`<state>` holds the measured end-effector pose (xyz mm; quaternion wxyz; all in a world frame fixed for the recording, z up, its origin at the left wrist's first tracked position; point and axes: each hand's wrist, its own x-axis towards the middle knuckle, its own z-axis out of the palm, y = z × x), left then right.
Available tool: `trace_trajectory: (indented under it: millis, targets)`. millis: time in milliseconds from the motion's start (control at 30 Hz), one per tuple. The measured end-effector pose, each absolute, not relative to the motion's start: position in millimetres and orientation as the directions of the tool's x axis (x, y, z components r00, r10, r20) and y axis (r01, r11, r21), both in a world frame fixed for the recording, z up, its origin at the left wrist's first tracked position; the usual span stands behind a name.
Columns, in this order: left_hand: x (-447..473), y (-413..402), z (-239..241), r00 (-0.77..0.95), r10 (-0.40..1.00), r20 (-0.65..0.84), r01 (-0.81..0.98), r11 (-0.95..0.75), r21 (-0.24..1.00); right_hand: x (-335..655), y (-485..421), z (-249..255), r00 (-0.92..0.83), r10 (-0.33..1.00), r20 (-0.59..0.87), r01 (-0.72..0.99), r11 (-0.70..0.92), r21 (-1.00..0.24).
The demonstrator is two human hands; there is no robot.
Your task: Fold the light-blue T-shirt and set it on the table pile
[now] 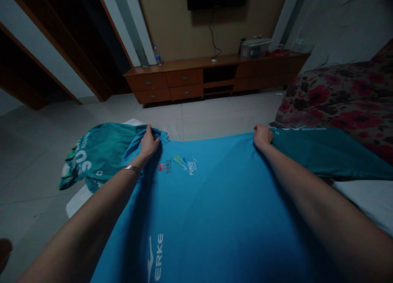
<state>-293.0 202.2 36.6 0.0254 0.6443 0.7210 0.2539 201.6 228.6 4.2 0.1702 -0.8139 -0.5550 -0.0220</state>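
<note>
Centrally, a blue shirt [215,201] printed with "ERKE" and "PUKOU" is spread before the person, its far edge drawn nearly straight. The left hand [149,143] grips the bunched left end of that edge; the right hand [263,136] pinches the right end. Adjacent: a crumpled green garment [106,146] at left, a flatter teal garment [325,154] at right. Beyond: a floral-covered seat [337,96], right; a wooden cabinet [184,79] well apart, across the tiled floor [116,109].

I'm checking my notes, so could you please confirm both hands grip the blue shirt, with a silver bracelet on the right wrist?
Not quite: the head view shows the silver bracelet on the left wrist. The left hand and right hand do grip the blue shirt.
</note>
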Motion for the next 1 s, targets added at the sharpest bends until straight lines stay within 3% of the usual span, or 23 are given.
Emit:
trace_trajectory:
  millis: [67,167,267,400,533,667,767,867,1000]
  targets:
    - [-283.5,193.6,35.9,-0.076,0.94,0.334,0.954,-0.029,0.299,193.8,223.0,12.0,0.377,0.898,0.227,0.917,-0.328,-0.228]
    - [-264.7,169.7,39.6,0.035,0.925,0.377,0.982,-0.103,0.161,169.8,196.6,24.0,0.295,0.886,0.357,0.953,-0.248,-0.173]
    - [-245.5,126.3,41.1,0.154,0.925,0.347,0.978,-0.194,0.083,139.3,147.9,23.2,0.058,0.902,0.427,0.995,-0.018,-0.097]
    - [-240.3,50.7,30.3,0.299,0.922,0.246,0.949,-0.314,0.023,124.4,88.3,-1.7,-0.251,0.904,0.346,0.951,0.296,-0.085]
    - [-262.2,-5.0,12.3,0.306,0.941,0.144,0.951,-0.308,-0.009,164.3,72.7,-14.6,-0.186,0.945,0.269,0.965,0.227,-0.132]
    - [-282.3,-28.4,5.1,0.245,0.966,0.082,0.969,-0.245,-0.009,207.6,67.9,1.5,-0.08,0.961,0.264,0.989,0.11,-0.101]
    - [-287.2,-34.4,8.8,0.213,0.973,0.089,0.977,-0.214,0.009,215.1,38.8,10.5,-0.121,0.949,0.292,0.984,0.152,-0.087]
    - [-290.2,-35.8,14.7,0.165,0.982,0.089,0.985,-0.168,0.026,217.4,-12.9,3.5,-0.172,0.927,0.332,0.961,0.231,-0.149]
    - [-298.5,-34.8,17.9,0.13,0.987,0.096,0.991,-0.132,0.023,239.3,-81.1,-9.2,-0.09,0.928,0.361,0.956,0.182,-0.229]
